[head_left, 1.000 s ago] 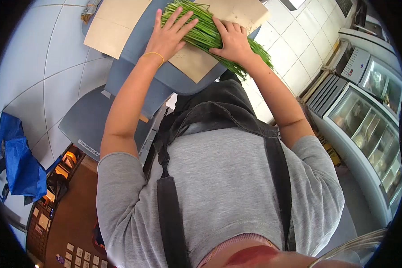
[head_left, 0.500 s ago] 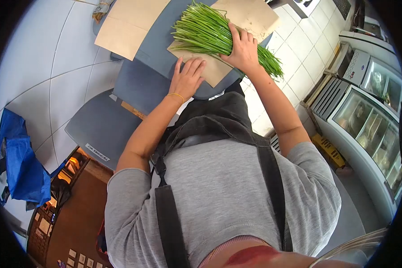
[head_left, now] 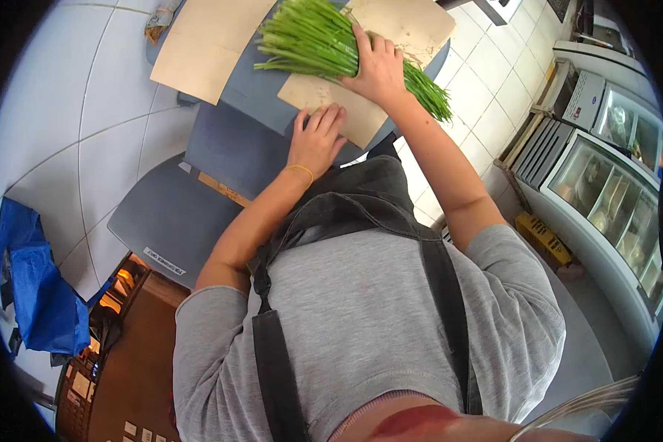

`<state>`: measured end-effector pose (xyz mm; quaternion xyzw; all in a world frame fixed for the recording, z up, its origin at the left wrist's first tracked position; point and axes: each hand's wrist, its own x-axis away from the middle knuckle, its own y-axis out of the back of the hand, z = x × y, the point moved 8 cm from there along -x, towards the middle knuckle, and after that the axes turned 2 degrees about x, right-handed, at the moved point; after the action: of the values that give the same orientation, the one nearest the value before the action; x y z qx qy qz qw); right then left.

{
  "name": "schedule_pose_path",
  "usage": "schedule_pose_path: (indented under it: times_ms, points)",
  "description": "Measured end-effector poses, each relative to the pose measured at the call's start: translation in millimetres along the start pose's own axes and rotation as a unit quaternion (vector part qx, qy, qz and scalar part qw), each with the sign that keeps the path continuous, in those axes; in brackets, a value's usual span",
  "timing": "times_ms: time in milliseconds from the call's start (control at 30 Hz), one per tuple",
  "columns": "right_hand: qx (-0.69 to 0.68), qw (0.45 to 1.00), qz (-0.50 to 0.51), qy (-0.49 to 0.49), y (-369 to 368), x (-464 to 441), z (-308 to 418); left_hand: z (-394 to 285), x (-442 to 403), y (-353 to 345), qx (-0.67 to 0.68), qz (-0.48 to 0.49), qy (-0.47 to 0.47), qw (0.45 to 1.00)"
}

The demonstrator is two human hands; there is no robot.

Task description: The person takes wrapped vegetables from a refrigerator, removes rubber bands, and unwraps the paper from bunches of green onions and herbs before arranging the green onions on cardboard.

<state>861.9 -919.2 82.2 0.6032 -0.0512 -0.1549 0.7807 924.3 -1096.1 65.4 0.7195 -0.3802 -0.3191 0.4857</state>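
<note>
So compared with the last frame, the bundle of long, thin green stalks [head_left: 309, 40] has slid a bit left over the tan paper-like sheet [head_left: 346, 114] under it, and the right hand [head_left: 378, 72] has gone along with it. The left hand [head_left: 317, 140] has barely budged.

Going left to right: another flat tan rectangular sheet [head_left: 206, 48] lies on the smooth blue-grey table [head_left: 247, 88], well apart from both hands. Next is the left hand, palm down by the near edge of the sheet under the stalks. Its fingers are loosely bent and aren't gripping anything I can see; whether the tips press on the sheet, I can't tell.

The stalks lie just beyond those fingertips, on the far side. The bundle's long axis runs on a slant, from upper left down to lower right in view. The right hand is nearer, already on it: fingers over the top, thumb on the near side, grasping it around the middle.

Hard to make out: the bundle's upper left edge is cut off by the frame, the part under the right palm is hidden, and the stalks cover the sheet's middle, so I can't say if it's 1 piece or 2.
</note>
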Motion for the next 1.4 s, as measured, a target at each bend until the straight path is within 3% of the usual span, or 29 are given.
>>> schedule_pose_path:
  times_ms: [67,200,267,500,600,700,833,867,967,1067,1267,1400]
  points:
    - [-0.003,1.0,-0.011,0.025,9.0,11.6,2.0,-10.0,5.6,0.6,0.007,0.016,-0.004,1.0]
    - [-0.038,0.996,0.068,0.048,-2.0,20.4,1.0,-20.5,4.8,6.7,0.052,0.039,-0.021,0.998]
    - [-0.057,0.996,0.046,0.051,4.2,21.7,-0.2,-19.1,-6.5,13.6,0.066,0.072,-0.041,0.994]
    - [-0.217,0.972,-0.094,0.006,78.7,45.1,-62.8,-48.9,-144.0,135.2,-0.017,-0.121,-0.182,0.976]
    - [-0.258,0.951,-0.16,-0.05,101.1,77.9,-121.2,-96.6,-219.4,155.6,-0.049,-0.123,-0.273,0.953]
    - [-0.381,0.895,-0.146,-0.182,71.3,121.0,-196.0,-160.9,-276.7,123.3,-0.037,-0.061,-0.413,0.908]
    - [-0.35,0.885,-0.132,-0.278,24.8,175.1,-284.4,-213.3,-336.4,38.3,-0.112,0.041,-0.536,0.836]
    - [-0.32,0.894,-0.127,-0.286,7.5,184.7,-302.5,-209.4,-353.6,23.4,-0.171,0.051,-0.524,0.833]
    - [-0.256,0.91,-0.04,-0.323,-58.8,218.2,-359.5,-188.0,-412.6,0.9,-0.149,0.047,-0.475,0.866]
    - [-0.249,0.897,0.085,-0.356,-135.5,243.9,-404.1,-221.9,-404.8,10.1,-0.227,0.072,-0.487,0.84]
    - [-0.151,0.89,0.318,-0.289,-220.8,247.5,-445.9,-209.0,-413.8,8.0,-0.186,0.122,-0.469,0.855]
    - [-0.124,0.877,0.378,-0.272,-263.5,228.7,-476.0,-210.5,-417.1,7.8,-0.176,0.152,-0.442,0.866]
